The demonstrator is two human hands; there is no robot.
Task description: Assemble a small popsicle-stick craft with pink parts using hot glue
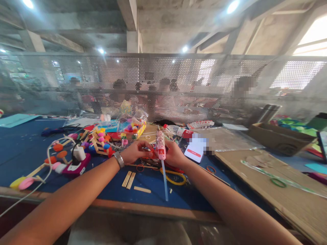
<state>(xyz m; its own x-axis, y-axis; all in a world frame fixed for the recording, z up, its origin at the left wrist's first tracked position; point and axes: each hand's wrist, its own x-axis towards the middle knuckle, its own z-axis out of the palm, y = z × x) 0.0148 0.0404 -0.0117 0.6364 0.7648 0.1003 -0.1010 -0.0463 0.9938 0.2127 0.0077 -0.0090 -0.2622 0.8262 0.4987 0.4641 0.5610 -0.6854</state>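
My right hand [175, 154] is wrapped round a pink glue gun [160, 148], its nozzle pointing away from me. A long translucent glue stick [165, 180] sticks out of its back end towards me. Close beside the gun, my left hand [135, 153] has its fingers closed in a pinch; a small reddish thing seems to be at the fingertips, but I cannot make it out. Below the hands lie several wooden craft sticks [128, 179], with one more stick [142, 189] apart from them. A yellow loop [176, 183] lies under the glue stick.
On the left stand a purple power strip [76, 165] with a white plug and cable, and wooden-stick pieces with coloured pom-poms [100, 139]. To the right are a lit phone [195, 148], a bottle [181, 131], cardboard [255, 177] and a cardboard box [281, 136]. A perforated screen [153, 68] rises behind.
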